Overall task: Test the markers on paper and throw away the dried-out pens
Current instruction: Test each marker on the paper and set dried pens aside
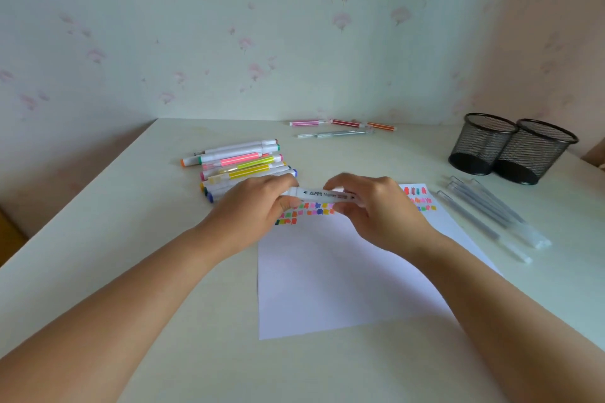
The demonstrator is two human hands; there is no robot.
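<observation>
Gripping the opposite ends of a white marker (325,195), the left hand (258,203) and the right hand (376,209) hold it level just above the far part of the paper (327,278). The left hand's fingers curl round the left end. The right hand's thumb and fingers pinch the right end. The barrel is smooth white plastic with dark print along its side. The fingers cover both ends, so the caps cannot be judged.

The paper is a plain white rectangular sheet lying flat and slightly askew on the table (131,239), a smooth, pale cream surface. Rows of small colour swatches (316,210) in pink, orange, yellow and green run along its far edge.

Left of the sheet, a pile of markers (242,162) lies side by side, touching: white barrels with coloured end caps, some with pink or yellow bands. The left hand is just beside this pile.

Right of the sheet, translucent grey pens (491,211) with clear caps lie roughly parallel. Beyond them, 2 black wire-mesh cups (481,144) stand upright, round, tapered and touching. Near the wall, slim striped pens (340,127) lie flat on the table.
</observation>
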